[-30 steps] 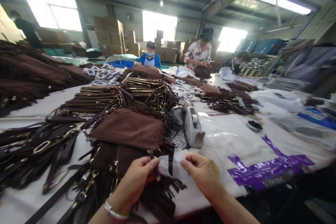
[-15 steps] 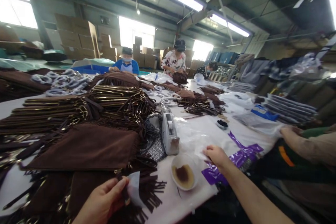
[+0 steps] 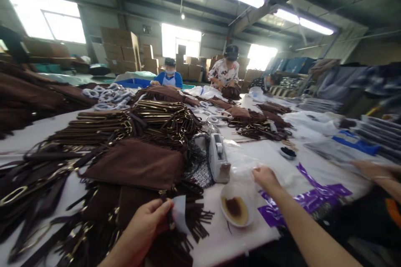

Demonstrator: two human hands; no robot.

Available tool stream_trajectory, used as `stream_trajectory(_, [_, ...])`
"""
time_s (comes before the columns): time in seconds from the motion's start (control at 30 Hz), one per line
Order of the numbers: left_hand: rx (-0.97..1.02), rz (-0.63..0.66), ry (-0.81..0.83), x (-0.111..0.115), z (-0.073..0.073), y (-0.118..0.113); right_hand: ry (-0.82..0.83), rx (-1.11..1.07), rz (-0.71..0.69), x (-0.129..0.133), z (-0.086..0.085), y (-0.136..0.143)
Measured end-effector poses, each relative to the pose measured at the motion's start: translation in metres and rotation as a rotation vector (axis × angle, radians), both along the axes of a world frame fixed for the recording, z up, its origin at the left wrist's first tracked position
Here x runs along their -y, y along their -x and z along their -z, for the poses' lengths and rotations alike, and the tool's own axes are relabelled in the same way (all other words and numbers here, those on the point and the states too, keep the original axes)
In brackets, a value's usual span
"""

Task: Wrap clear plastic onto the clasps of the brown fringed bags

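Note:
My left hand is closed, thumb and finger pinching the dark zipper pull of a brown fringed pouch. A small white paper piece stands out beside those fingertips, over the fringe. The pouch lies flat on other brown pouches. Reaching over the table, my right hand is closed at the edge of some clear plastic; what its fingertips pinch is too small to make out. Between my hands sit a white bowl with brown stuff in it and a white tape dispenser.
Stacked brown pouches with gold zippers rise behind the left side. Purple plastic packaging lies right of my right arm. A small dish of dark pieces stands farther back. A co-worker's hand is at the right; other people work across the table.
The view has turned left, so things sit farther right. My left hand keeps its pinch on the zipper pull. My right hand has shifted slightly toward the clear plastic; the white scrap at its fingertips no longer shows.

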State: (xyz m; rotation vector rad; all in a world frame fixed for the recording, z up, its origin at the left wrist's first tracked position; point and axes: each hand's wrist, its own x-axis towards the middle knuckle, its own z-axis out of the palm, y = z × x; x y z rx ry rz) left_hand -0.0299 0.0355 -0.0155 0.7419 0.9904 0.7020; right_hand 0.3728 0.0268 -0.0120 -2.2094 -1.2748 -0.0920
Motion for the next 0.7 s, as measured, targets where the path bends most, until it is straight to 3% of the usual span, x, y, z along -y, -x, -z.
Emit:
stream_trajectory(0.17, [0.056, -0.019, -0.022, 0.001, 0.004, 0.002, 0.123, -0.041, -0.237, 0.043, -0.008, 0.037])
stream_trajectory(0.27, [0.065, -0.052, -0.017, 0.002, 0.008, 0.0, 0.218, -0.208, -0.439, 0.05, -0.015, 0.1])
stream_trajectory(0.37, [0.061, -0.076, -0.037, 0.004, 0.01, -0.002, 0.317, -0.469, -0.728, 0.037, -0.017, 0.179])
stream_trajectory(0.4, [0.061, -0.079, -0.044, 0.005, 0.009, -0.001, 0.312, -0.514, -0.767, 0.031, -0.016, 0.202])
stream_trajectory(0.47, [0.061, -0.07, -0.057, 0.006, 0.007, 0.002, 0.301, -0.632, -0.726, 0.019, -0.012, 0.233])
stream_trajectory(0.53, [0.034, -0.038, -0.076, 0.006, 0.003, 0.009, 0.289, -0.718, -0.667, 0.013, -0.008, 0.245])
stream_trajectory(0.7, [-0.135, 0.051, -0.14, 0.0, -0.011, 0.025, 0.313, -0.742, -0.62, 0.027, 0.001, 0.231])
